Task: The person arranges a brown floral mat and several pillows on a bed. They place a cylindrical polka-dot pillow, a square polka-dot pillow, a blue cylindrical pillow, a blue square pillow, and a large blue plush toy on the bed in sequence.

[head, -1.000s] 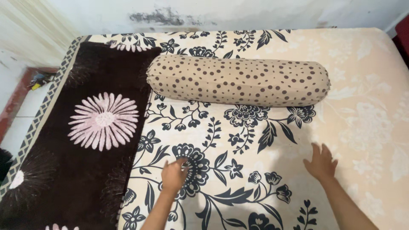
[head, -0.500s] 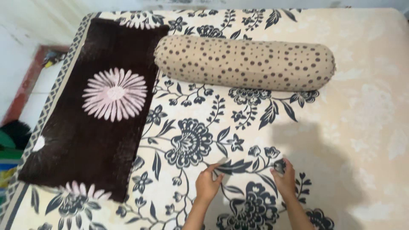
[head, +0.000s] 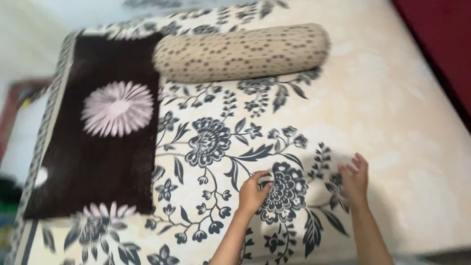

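Cream bedsheet [head: 392,98] with a dark floral print covers the bed; both hands are down on it close to the near edge, about mid-width. Left hand [head: 252,191] sits on a large printed flower, fingers curled in, thumb and fingertips look pinched on the fabric, though motion blur means I cannot tell for sure if it has a fold. Right hand [head: 354,177] is just to its right, fingers extended and spread, palm down, touching or just over the sheet, gripping nothing. Spotted beige bolster [head: 240,51] lies crosswise along the far edge, well apart from both hands. Dark brown plush mat [head: 98,162] with pale pink daisy shapes runs along the left edge, its far right corner just beside the bolster's left end. Patterned border strip [head: 46,127] shows at the bed's left edge under the mat. Dark red surface [head: 444,44] beyond the right edge, too blurred to identify. Judgement: step in hand looks like smoothing or tugging the sheet flat near the front edge. Next move would call for a firm pinch with the left hand and a flat outward sweep with the right, kept away from the mat so it doesn't drag.
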